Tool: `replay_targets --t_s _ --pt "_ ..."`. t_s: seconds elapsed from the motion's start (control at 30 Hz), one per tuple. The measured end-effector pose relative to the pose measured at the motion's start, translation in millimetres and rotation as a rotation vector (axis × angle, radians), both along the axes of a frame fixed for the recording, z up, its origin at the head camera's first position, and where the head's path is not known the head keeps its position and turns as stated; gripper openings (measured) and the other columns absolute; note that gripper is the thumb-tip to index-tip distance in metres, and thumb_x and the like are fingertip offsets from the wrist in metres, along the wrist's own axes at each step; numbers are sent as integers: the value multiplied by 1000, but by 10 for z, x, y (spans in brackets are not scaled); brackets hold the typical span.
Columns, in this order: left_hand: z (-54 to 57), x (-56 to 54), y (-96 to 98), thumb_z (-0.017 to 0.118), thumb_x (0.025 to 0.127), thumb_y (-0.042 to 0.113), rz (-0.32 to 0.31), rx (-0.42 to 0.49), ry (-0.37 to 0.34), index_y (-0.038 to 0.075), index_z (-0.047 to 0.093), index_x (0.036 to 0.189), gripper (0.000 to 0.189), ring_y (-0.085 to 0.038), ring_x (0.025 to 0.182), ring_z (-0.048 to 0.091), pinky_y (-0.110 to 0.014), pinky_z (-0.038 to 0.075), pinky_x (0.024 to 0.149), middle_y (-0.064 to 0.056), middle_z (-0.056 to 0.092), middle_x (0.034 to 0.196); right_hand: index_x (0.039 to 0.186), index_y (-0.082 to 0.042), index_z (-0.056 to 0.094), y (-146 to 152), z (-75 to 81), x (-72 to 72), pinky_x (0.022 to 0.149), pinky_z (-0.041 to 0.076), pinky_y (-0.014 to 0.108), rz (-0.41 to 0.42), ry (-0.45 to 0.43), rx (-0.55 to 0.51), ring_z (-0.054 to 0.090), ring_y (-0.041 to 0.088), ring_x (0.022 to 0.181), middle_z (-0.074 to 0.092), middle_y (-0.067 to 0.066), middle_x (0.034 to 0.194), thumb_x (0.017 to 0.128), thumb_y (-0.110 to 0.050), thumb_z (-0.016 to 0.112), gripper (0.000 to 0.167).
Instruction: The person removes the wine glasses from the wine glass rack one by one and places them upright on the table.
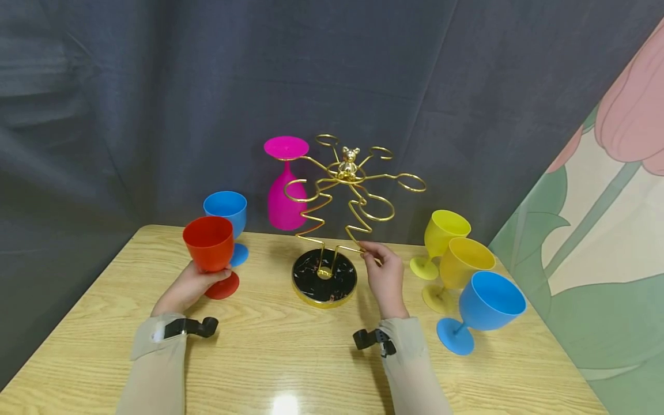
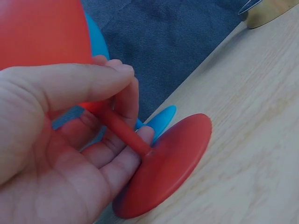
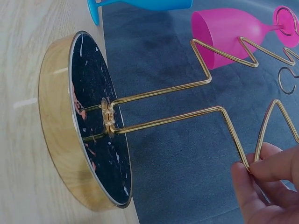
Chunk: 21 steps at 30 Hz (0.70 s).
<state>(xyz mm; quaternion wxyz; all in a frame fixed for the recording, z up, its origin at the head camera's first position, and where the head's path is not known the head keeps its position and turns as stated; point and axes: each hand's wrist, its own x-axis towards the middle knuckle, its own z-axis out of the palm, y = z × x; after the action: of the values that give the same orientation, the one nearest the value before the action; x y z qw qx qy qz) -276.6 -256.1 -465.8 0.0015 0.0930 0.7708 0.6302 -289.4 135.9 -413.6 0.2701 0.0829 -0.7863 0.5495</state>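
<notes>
My left hand (image 1: 194, 286) grips a red goblet (image 1: 209, 242) by its stem, fingers curled round it in the left wrist view; its round foot (image 2: 170, 163) shows below them. With thumb and fingertips, my right hand (image 1: 385, 276) pinches a lower bend of the gold wire glass rack (image 3: 233, 135). The rack has a black marbled round base (image 1: 324, 282), curled wire loops on top and a small gold bear (image 1: 349, 163). From one loop at its left, a magenta goblet (image 1: 286, 196) hangs upside down.
Behind the red goblet stands a blue goblet (image 1: 228, 210). At the right are a lime-yellow goblet (image 1: 443, 230), a yellow goblet (image 1: 467, 262) and another blue goblet (image 1: 490, 302), all upright. A dark curtain (image 1: 207, 86) hangs behind the wooden table (image 1: 249, 357).
</notes>
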Motion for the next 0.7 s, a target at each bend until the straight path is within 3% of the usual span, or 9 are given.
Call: replay_targets --t_s 0.27,0.37,0.53,0.7 --pt "5 11 -15 70 96 10 -3 -16 -8 -6 52 122 35 -22 111 52 -33 44 98 -4 58 114 107 5 75 1 19 8 73 51 11 14 -44 -19 70 35 94 73 21 106 94 13 59 22" --pt "18 18 -29 69 96 8 1 -28 -18 -6 51 125 37 -23 112 52 -31 45 98 -10 57 117 108 5 75 3 22 6 77 53 15 17 -55 -26 70 34 95 73 20 108 94 12 59 23" --pt "30 36 -82 62 93 -6 -53 -4 -13 -9 49 126 36 -27 112 54 -22 47 94 -19 57 119 109 5 75 6 15 10 81 54 19 23 -51 -29 70 35 96 72 21 109 94 13 58 24" --pt "65 64 -158 56 95 -6 -53 -13 -39 -5 41 140 47 -31 118 51 -21 47 96 -19 52 132 109 5 74 -3 16 20 82 56 22 24 -42 -22 69 36 98 72 21 107 93 14 59 24"
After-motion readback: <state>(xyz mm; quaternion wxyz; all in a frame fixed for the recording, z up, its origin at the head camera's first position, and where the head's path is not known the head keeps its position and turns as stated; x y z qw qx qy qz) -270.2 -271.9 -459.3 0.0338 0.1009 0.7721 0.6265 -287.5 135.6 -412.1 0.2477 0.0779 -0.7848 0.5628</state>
